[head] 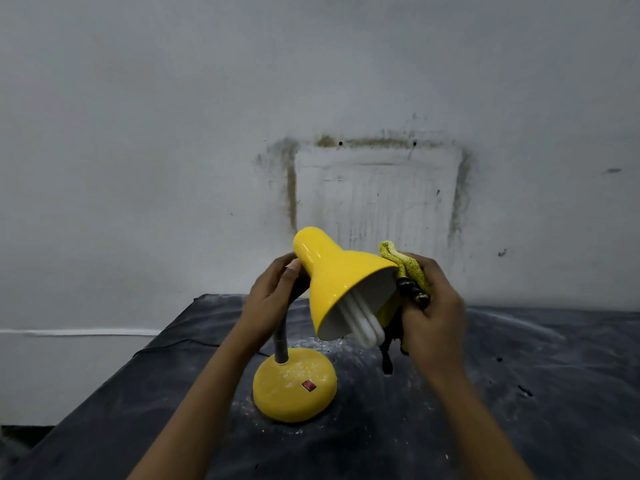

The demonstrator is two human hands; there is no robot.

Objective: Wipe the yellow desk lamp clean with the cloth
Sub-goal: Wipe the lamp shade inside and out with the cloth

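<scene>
The yellow desk lamp [332, 278] stands on the dark table, its round base [294, 386] dusty with a red switch. Its shade is tilted toward me, showing a white spiral bulb [363, 323]. My left hand [273, 292] grips the black flexible neck just behind the shade. My right hand [433, 306] holds a bunched yellow cloth [408, 265] with dark patches against the shade's right rim.
The table [519, 393] is covered with a dark, dusty sheet; white dust lies around the lamp base. A stained white wall [311, 116] stands close behind. A thin cable [180, 342] runs off the table's left edge.
</scene>
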